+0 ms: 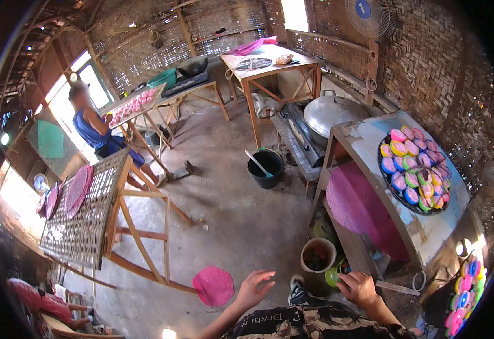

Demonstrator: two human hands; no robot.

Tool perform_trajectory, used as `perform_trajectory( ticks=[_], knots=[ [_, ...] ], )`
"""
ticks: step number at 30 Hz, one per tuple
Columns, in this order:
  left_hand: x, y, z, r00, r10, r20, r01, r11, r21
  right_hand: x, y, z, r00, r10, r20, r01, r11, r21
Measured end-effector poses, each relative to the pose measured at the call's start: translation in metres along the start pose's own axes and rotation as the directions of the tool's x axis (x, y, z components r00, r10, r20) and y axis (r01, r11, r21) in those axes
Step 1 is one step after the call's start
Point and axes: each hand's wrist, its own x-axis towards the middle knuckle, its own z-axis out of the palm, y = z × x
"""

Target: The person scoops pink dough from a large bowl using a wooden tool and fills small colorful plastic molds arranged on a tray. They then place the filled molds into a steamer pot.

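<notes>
My left hand (257, 289) is raised in front of me with fingers apart, holding nothing. A round pink sheet (213, 286) appears to its left, low in the view. My right hand (359, 290) grips a bright green plastic container (334, 274) by its near side, and my fingers hide part of it. Just beyond stands a pale bucket (318, 255) with dark, mixed contents that I cannot make out. A wooden stand (427, 237) rises to the right, bearing a dark round tray (386, 199) of pink-filled cups (412, 163) in several colours. Larger pink sheets (357, 203) hang or lie within the stand.
A black bucket (268, 180) with a stick stands on the concrete floor near a large lidded metal pot (334, 114). A slatted rack (81, 224) holds pink sheets at left. One person (92, 127) stands by a tray table; another (47, 301) is low at left. More coloured cups (465, 292) sit lower right.
</notes>
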Motion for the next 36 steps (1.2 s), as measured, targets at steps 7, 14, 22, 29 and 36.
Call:
perform_trajectory(
  ticks=[7,14,22,29,36],
  knots=[
    [0.084,-0.061,-0.053,0.996,-0.002,-0.094,-0.019,0.975,-0.223,0.148,0.042,0.084,0.948,-0.29,-0.128,0.292,0.956,-0.002],
    [0.16,-0.063,-0.122,0.944,-0.27,-0.191,0.282,0.958,0.041,0.254,0.015,0.124,0.958,-0.197,-0.209,0.244,0.941,0.234],
    [0.263,-0.098,-0.156,0.941,-0.088,0.327,0.079,0.996,0.042,0.18,-0.008,0.143,0.911,0.411,-0.042,-0.412,0.911,-0.022],
    [0.293,-0.114,-0.196,0.923,-0.083,0.376,0.132,0.985,-0.107,0.185,-0.074,0.175,0.794,0.602,0.083,-0.6,0.798,-0.052],
    [0.296,-0.178,-0.256,0.989,-0.064,0.132,0.094,0.968,-0.232,0.274,-0.073,0.211,0.902,0.426,0.07,-0.428,0.904,0.008]
  ],
)
